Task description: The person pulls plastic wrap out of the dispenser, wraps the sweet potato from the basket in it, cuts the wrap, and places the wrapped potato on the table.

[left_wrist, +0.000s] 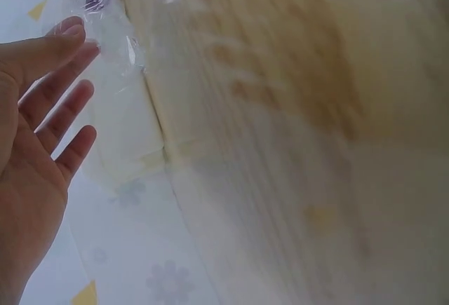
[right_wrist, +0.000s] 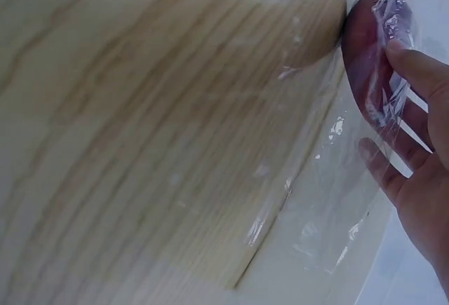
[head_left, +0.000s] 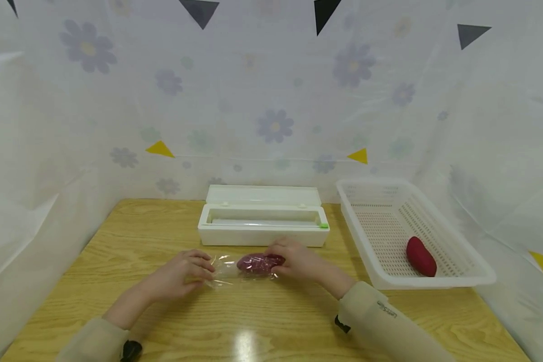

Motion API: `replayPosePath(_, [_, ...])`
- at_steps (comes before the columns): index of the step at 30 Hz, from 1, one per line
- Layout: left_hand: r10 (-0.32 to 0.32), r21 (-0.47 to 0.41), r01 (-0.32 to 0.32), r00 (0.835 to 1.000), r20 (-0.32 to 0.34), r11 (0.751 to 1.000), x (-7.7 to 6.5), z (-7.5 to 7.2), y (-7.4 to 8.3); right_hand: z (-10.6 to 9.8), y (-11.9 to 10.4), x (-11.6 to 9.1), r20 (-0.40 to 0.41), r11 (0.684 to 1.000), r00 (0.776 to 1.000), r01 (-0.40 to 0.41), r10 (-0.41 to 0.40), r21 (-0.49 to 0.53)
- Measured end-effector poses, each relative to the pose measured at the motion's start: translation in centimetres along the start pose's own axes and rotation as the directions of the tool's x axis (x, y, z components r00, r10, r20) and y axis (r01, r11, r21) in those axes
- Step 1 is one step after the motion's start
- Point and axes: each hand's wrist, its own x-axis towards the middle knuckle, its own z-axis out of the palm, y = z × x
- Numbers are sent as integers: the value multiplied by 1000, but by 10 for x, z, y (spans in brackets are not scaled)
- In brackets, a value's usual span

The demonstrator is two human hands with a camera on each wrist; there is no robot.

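A reddish-purple sweet potato [head_left: 253, 264] lies on the table with clear plastic wrap [head_left: 223, 269] around it. My right hand [head_left: 294, 259] grips its right end through the film, thumb on the near side in the head view. In the right wrist view the thumb presses crinkled film against the sweet potato [right_wrist: 361, 59], with the fingers behind it. At the wrap's left end is my left hand [head_left: 185, 274], fingers extended and thumb apart from them. Its fingertips reach the loose film [left_wrist: 123, 45] in the left wrist view.
Behind the hands stands a white wrap dispenser [head_left: 262, 236], lid raised, with a roll inside and a green slider [head_left: 324, 225]. To the right, a white plastic basket [head_left: 375, 251] holds another sweet potato [head_left: 421, 257]. Flowered sheeting [head_left: 235, 100] encloses the wooden table [head_left: 199, 332].
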Motion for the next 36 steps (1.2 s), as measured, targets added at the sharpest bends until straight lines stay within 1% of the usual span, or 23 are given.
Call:
replayPosePath(2, [-13,-3,13,1000,2,1000,0,0,0,2,2,0,12,1000,1000,-29,28,7])
replayPosePath(5, [-56,-52,56,998,3,997,1,-5,1,5,4,0,17,998,998,-53,53,14])
replayPosePath(7, [-108,-101,108,994,5,989,3,-10,4,7,6,0,21,998,998,-62,62,24])
replayPosePath(8, [-137,-125,136,991,2,983,4,-13,6,7,7,1,22,997,998,-67,66,29])
replayPosePath(10, [-211,-169,206,978,-7,964,7,-18,10,8,8,1,29,996,997,-72,71,44])
replayPosePath(13, [-283,-200,268,958,-53,943,16,-22,18,8,8,2,36,995,997,-74,71,63])
replayPosePath(15, [-286,-184,265,953,-98,947,24,-19,23,7,8,2,44,995,997,-73,70,71])
replayPosePath(17, [-244,-147,225,960,-135,963,35,-12,29,5,7,1,55,993,996,-78,73,84])
replayPosePath(19, [-197,-93,184,968,-154,979,46,-3,34,4,5,1,77,990,994,-89,81,106])
replayPosePath(21, [-159,-46,154,974,-164,987,58,7,41,3,4,-1,100,985,991,-101,88,138])
replayPosePath(23, [-150,-26,148,976,-158,989,68,16,47,1,3,-3,116,981,990,-104,86,166])
replayPosePath(25, [-162,-30,160,975,-151,987,76,22,54,0,3,-5,120,977,990,-92,69,191])
replayPosePath(29, [-213,-46,209,971,-108,977,87,30,65,-3,3,-14,126,962,991,-86,55,259])
replayPosePath(33, [-272,-79,267,960,-66,960,92,36,73,-6,4,-25,127,933,990,-106,65,345])
replayPosePath(36, [-304,-126,297,952,-36,946,94,39,75,-5,7,-31,125,919,989,-125,84,374])
